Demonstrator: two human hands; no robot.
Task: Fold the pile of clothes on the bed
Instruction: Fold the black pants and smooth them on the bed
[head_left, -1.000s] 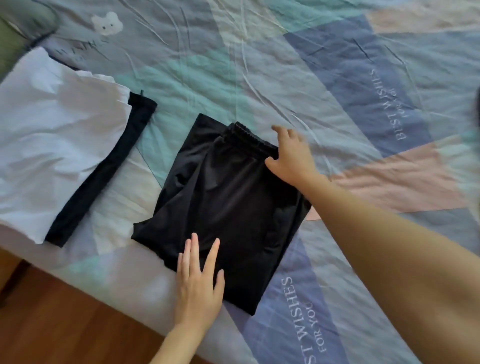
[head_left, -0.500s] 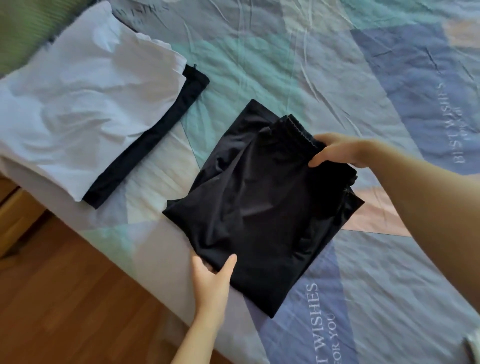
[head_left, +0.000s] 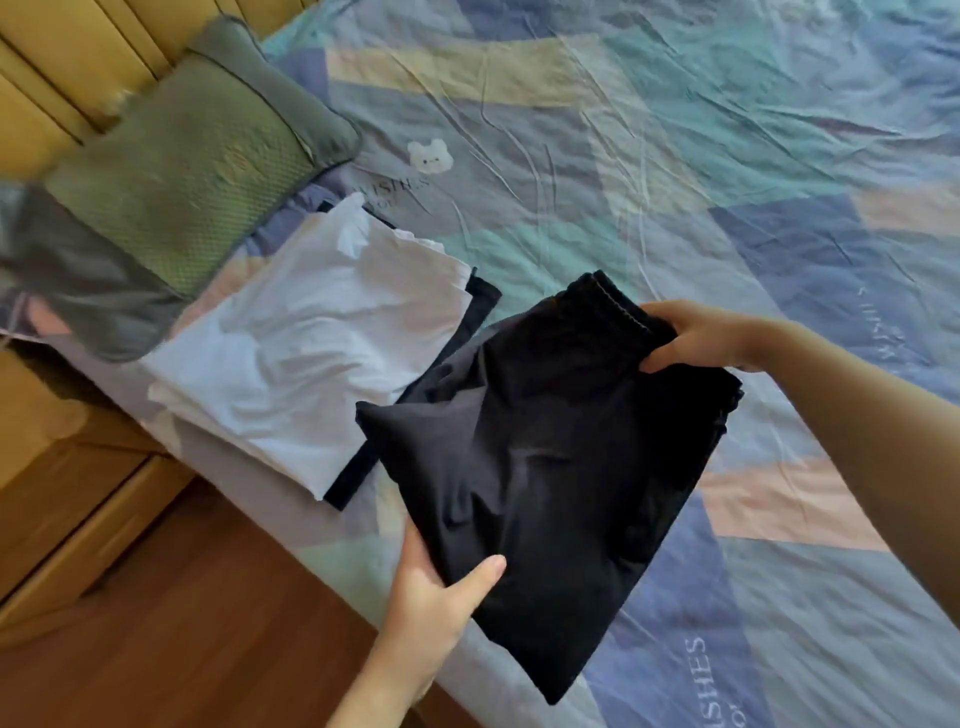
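A folded black garment (head_left: 550, 457) with an elastic waistband is lifted off the bed between both hands. My left hand (head_left: 436, 597) grips its near edge, thumb on top and fingers underneath. My right hand (head_left: 696, 338) grips the far edge next to the waistband. Its left corner hangs over a folded white garment (head_left: 311, 353), which lies on another folded black piece (head_left: 483, 296) near the bed's edge.
The patchwork bedsheet (head_left: 675, 182) covers the bed to the right and beyond. A green pillow (head_left: 192, 171) and a grey one (head_left: 88, 291) lie at the upper left by the yellow headboard (head_left: 67, 62). A wooden bedside cabinet (head_left: 62, 493) and wood floor (head_left: 182, 649) are at the lower left.
Both hands went from lying flat on the black garment to gripping its edges, then lifted it and carried it left toward the white stack. The view swung left, showing the pillows.
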